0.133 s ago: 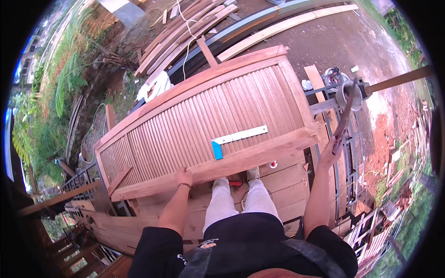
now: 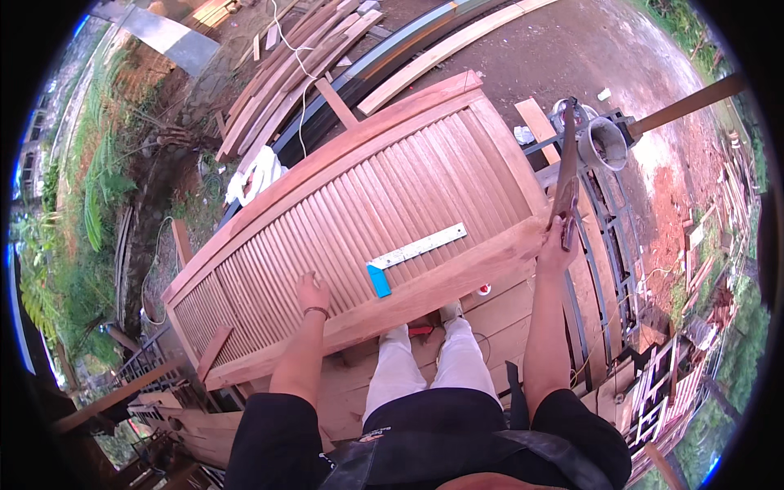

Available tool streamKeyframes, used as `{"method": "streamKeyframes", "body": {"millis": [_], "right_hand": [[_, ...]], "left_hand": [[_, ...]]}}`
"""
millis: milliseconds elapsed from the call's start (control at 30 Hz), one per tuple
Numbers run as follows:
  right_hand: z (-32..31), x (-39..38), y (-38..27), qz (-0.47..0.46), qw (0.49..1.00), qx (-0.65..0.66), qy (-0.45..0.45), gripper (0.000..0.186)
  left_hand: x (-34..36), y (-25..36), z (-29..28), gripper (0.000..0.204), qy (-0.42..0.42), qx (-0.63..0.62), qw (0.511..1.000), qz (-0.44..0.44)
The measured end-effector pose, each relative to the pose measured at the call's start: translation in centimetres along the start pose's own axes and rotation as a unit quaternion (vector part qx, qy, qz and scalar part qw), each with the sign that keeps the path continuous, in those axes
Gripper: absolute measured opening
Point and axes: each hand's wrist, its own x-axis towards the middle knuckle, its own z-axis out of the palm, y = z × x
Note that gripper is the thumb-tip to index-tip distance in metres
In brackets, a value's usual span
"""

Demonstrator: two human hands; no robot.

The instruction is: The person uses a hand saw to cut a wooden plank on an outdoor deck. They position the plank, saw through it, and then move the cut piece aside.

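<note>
A wooden louvered panel (image 2: 343,220), framed by thick rails, lies flat across the bench before me. My left hand (image 2: 312,294) rests on its slats close to the near rail, fingers lying open and holding nothing. At the panel's right end, my right hand (image 2: 559,250) is closed round the handle of a handsaw (image 2: 567,167). The saw's blade points away from me, past the panel's right edge. A try square (image 2: 418,247) with a white blade and blue stock lies on the slats between my hands. Towards the left end sits a loose wood strip (image 2: 214,353).
A grey bucket (image 2: 605,145) stands beyond the saw, next to a metal frame (image 2: 611,233). Long boards (image 2: 306,69) are stacked at the far side. A white cloth (image 2: 260,174) hangs by the panel's far edge. Below me are wooden planks (image 2: 506,327).
My left hand has moved from the near rail onto the slats. The handsaw and my right hand have come left, closer to the panel's right end. The view has shifted slightly.
</note>
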Motion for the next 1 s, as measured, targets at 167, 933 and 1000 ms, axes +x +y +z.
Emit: {"method": "streamKeyframes", "body": {"millis": [167,933,1000], "right_hand": [[12.2,-4.1,1.6,0.021,0.994,0.106,-0.02,0.019],[25.6,-3.8,6.3,-0.05,0.996,-0.043,0.051,0.02],[25.8,-3.5,5.9,-0.049,0.996,-0.063,0.049,0.021]], "left_hand": [[18.1,5.8,3.5,0.051,0.065,0.006,0.988,0.143],[33.4,11.1,8.6,0.059,0.152,0.112,0.95,0.251],[33.1,11.3,8.5,0.06,0.14,0.11,0.954,0.241]]}}
